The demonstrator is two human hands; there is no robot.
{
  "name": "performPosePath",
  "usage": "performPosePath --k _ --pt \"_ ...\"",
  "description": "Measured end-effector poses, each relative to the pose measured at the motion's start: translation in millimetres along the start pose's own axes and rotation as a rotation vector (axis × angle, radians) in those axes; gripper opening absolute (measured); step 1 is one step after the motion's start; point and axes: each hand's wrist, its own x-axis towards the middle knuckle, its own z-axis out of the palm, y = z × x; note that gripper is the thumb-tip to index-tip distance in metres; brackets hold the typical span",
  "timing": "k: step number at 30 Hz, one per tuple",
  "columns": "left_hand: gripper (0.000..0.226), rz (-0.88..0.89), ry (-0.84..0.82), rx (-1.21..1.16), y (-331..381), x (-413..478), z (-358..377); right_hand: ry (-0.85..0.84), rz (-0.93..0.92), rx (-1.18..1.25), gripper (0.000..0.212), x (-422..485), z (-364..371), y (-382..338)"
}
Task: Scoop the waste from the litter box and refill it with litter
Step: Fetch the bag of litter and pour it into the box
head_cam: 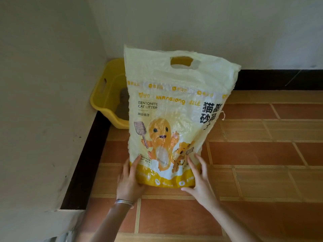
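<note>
Both hands, left hand (130, 179) and right hand (198, 179), press open-palmed against the upright bentonite cat litter bag (174, 105); nothing poured into the yellow litter box (104, 95) yet — refill looks pending.

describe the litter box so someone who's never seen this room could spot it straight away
Look to the far corner where the two white walls meet above the tiled floor. The litter box sits in that corner, mostly hidden behind the upright cat litter bag. It is the solid yellow plastic tub with a slot handle in its side, holding grey litter.
</note>
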Motion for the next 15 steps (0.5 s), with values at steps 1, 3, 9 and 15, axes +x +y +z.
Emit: performPosePath --k 1,3,9,15 --pt "0.104 -0.013 -0.016 -0.015 0 4 0 0.026 0.007 -0.013 0.121 3 2 2" --pt "0.114 0.003 -0.04 -0.016 0 14 0 0.102 0.056 -0.009 0.116 7 6 7" --pt "0.106 -0.005 -0.01 -0.053 8 26 -4 0.209 0.015 -0.056 0.092 22 -6 5" --pt "0.092 -0.013 0.084 -0.214 32 9 2 0.223 -0.082 -0.068 0.051 36 -52 -22"
